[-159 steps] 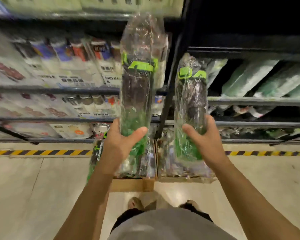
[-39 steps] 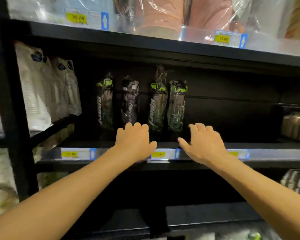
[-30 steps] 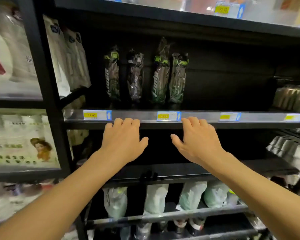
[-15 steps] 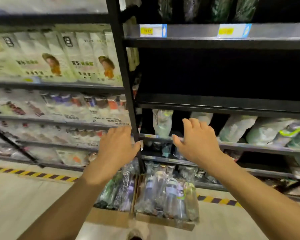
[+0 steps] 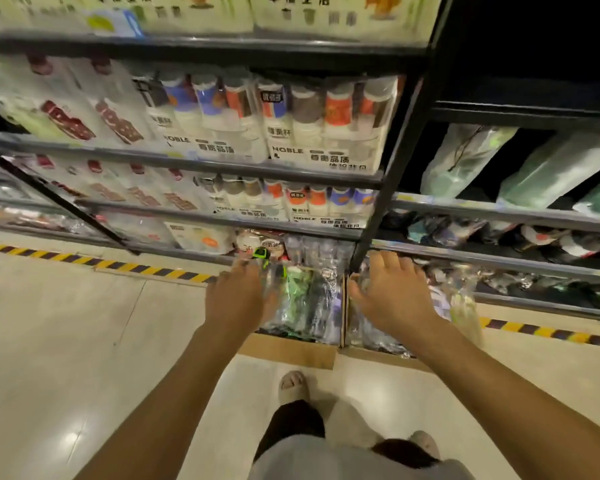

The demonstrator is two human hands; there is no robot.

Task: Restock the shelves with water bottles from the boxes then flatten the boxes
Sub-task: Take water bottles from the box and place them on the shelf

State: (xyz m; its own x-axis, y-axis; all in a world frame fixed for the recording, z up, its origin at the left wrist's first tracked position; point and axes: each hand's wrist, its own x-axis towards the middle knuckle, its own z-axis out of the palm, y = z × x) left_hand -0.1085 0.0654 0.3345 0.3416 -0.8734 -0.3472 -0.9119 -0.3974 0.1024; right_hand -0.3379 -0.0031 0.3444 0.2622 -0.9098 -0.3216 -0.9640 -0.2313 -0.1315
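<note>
Two cardboard boxes stand side by side on the pale floor (image 5: pixel 66 341), pushed up against the foot of the shelves (image 5: pixel 194 164), and both hold water bottles sealed in clear plastic wrap. The left box (image 5: pixel 288 349) shows its brown front wall below a packed row of wrapped bottles (image 5: pixel 305 299), some with green parts, and a bright green cap (image 5: pixel 261 254) pokes up at the far end. The right box (image 5: pixel 374 353) touches it along one side, and its own bottles (image 5: pixel 463 306) lie partly hidden under the arm. The left hand (image 5: pixel 236 299) is stretched out over the left edge of the left box, back up, fingers straight and close together, pointing toward the green cap. The fingertips are blurred, so I cannot tell whether they touch the wrap. The right hand (image 5: pixel 394 296) hangs over the right box with its fingers (image 5: pixel 385 263) spread wide and nothing in it. A black upright post (image 5: pixel 392 174) divides the shelving. To its left are packs of cups (image 5: pixel 309 123) with red, blue and grey bands, to its right pale green and white bagged goods (image 5: pixel 465 161). Yellow and black hazard tape (image 5: pixel 136 268) runs along the floor at the base of the shelves. A foot in a light slipper (image 5: pixel 291 386) stands just behind the boxes.
</note>
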